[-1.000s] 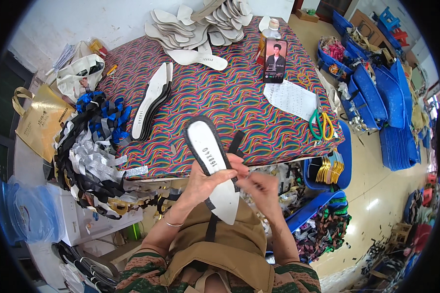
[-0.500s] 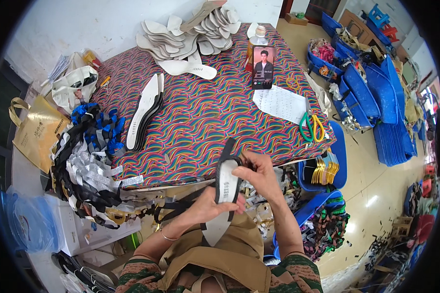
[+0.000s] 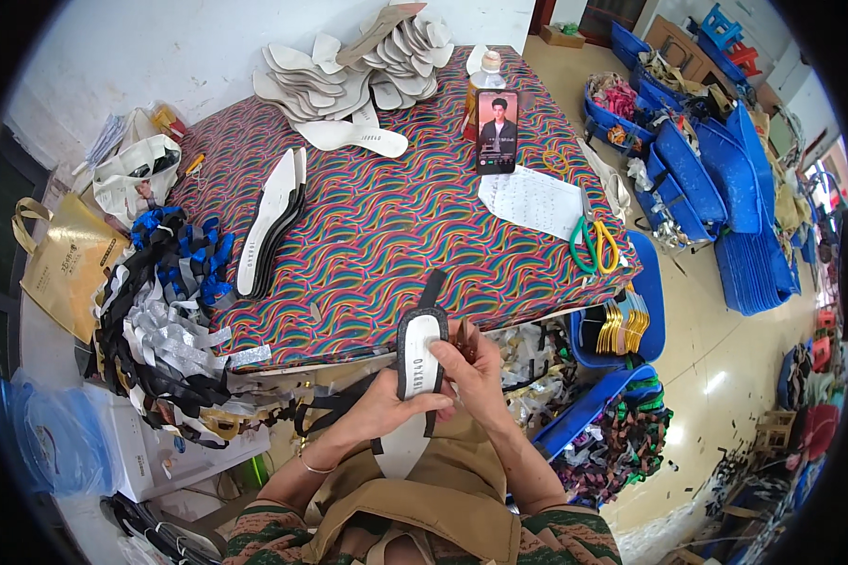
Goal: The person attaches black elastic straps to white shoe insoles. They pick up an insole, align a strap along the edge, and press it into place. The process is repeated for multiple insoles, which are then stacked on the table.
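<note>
Over my lap, at the table's front edge, both hands grip a pale shoe insole with a black edging strip around its rim. My left hand closes on its left side, the thumb lying across the lower part. On the right side, my right hand pinches the rim, thumb on the pale face and fingers behind. A black strap end sticks up past the top. The insole's pointed lower part hangs below my hands. A stack of black-edged insoles lies on the table to the left.
A heap of pale insoles rests against the wall. A propped phone, a bottle, a paper sheet and scissors are on the right. Strips hang off the left edge; blue bins stand at right.
The insole has turned more upright and shifted slightly left. My right hand has moved down and left along its edge, and the thumb now presses flatter on the face.
</note>
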The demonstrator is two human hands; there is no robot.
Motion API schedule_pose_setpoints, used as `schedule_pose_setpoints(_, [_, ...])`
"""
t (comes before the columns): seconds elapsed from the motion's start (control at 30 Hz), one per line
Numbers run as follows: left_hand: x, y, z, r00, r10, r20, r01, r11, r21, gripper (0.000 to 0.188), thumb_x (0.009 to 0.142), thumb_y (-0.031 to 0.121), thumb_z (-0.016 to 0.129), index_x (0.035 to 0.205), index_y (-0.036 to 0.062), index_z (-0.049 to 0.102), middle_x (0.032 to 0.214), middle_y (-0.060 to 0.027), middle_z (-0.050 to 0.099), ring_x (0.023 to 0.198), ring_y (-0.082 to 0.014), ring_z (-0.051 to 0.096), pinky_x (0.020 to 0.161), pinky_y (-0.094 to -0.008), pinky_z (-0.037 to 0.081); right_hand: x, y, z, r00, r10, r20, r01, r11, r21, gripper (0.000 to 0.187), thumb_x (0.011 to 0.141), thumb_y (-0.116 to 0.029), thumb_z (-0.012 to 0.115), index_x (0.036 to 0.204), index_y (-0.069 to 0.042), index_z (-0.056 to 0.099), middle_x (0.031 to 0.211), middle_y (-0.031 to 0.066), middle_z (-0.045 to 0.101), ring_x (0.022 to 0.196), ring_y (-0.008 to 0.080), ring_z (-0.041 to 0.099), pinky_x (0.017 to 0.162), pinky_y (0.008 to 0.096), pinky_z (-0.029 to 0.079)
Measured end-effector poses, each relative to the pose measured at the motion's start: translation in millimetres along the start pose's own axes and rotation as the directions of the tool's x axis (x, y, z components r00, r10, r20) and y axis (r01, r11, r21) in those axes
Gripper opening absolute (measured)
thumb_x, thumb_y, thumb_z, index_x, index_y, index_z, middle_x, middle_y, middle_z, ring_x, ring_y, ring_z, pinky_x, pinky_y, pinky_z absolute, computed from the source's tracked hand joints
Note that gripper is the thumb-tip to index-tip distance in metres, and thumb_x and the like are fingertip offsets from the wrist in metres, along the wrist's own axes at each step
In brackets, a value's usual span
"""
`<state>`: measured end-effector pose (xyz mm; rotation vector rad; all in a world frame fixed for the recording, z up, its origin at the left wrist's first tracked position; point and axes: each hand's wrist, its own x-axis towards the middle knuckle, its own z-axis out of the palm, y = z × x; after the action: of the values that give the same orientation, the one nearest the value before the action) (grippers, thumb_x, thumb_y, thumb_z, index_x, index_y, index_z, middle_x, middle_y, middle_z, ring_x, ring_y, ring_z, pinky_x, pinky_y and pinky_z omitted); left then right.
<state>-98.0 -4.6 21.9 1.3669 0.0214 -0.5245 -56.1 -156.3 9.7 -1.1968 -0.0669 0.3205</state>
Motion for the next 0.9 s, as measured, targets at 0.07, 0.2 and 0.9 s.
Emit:
schedule_pose_setpoints(0.07, [-1.1,3.7,-3.8,0.998,0.051,-0.029,-0.05,0.998,0.045,0.029,0.085,0.012,0.072,0.109,-0.0027,0.062,0.089,-0.0071,0.069,0.083,-0.0136,0.065,0.077,-0.0289,0.053,-3.4,10.2,-1.3,0.999,-0.035,0.03,0.037,0.998,-0.046,0.02,0.092,-0.015,0.064,0.104,0.001,0.06,0.063,-0.0015,0.057,0.047,0.0026,0.048,0.041,0.0204,0.034])
schedule_pose_setpoints(0.2, [10.0,24.7,-12.2,0.999,0.039,0.032,-0.036,0.996,-0.077,0.02,0.083,0.003,0.071,0.099,-0.007,0.063,0.087,-0.015,0.069,0.081,-0.0239,0.07,0.075,-0.0353,0.058,-7.2,39.8,-20.6,0.977,0.143,0.161,-0.163,0.979,0.121,0.025,0.094,-0.018,0.061,0.108,0.001,0.058,0.074,0.0027,0.061,0.058,0.0082,0.055,0.051,0.0256,0.042])
schedule_pose_setpoints(0.9, [18.0,3.6,-23.3,0.953,0.099,0.288,0.047,0.886,-0.461,0.071,0.101,0.053,0.026,0.134,-0.008,0.042,0.091,-0.016,0.063,0.073,-0.0221,0.065,0.066,-0.031,0.053,49.7,-3.5,-6.5,0.988,-0.155,-0.009,0.154,0.969,0.193,0.009,0.088,-0.009,0.067,0.08,-0.004,0.065,0.072,-0.0035,0.059,0.062,0.0039,0.052,0.052,0.0214,0.04])
